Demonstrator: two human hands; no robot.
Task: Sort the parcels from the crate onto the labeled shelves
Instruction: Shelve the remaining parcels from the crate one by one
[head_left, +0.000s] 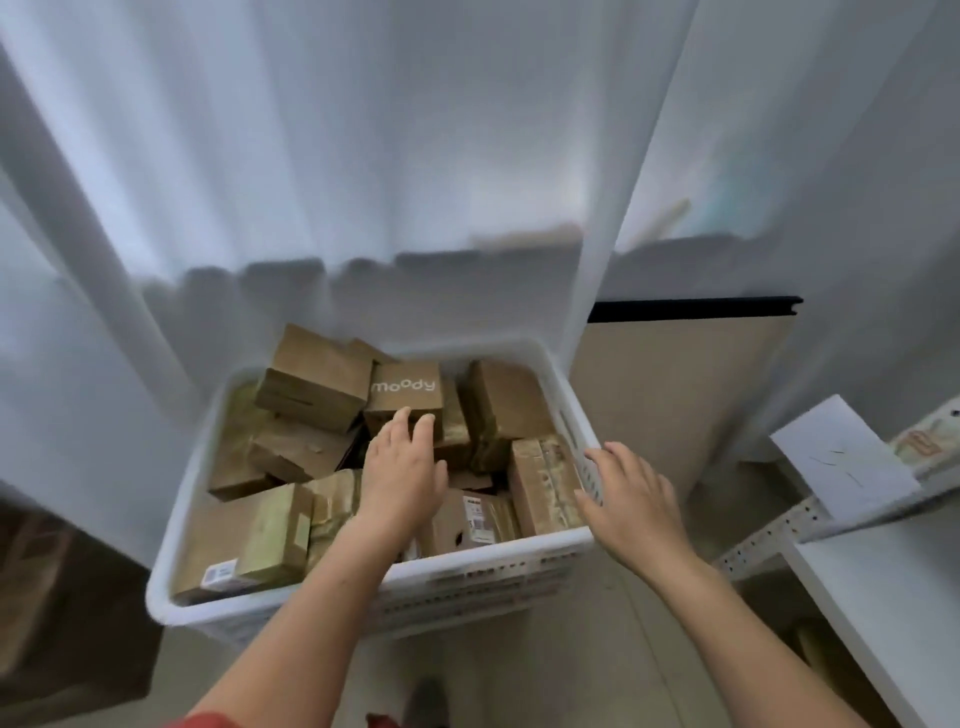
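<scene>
Two open hands are reaching, fingers (395, 426) straight, gripping nothing: left hand (402, 467) at the moody box (405, 392), right hand (631, 499) over the crate (457, 566) rim. Its cardboard is looking stiff and light, so opposite side faces are probably offering the best hold.

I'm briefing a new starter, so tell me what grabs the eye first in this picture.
A white crate in the middle, packed with brown cardboard boxes, stands out first. The box printed "moody" sits near its back, the left hand reaching to its front edge. The right hand hovers open by the crate's right rim; a white shelf stands at the right.
</scene>
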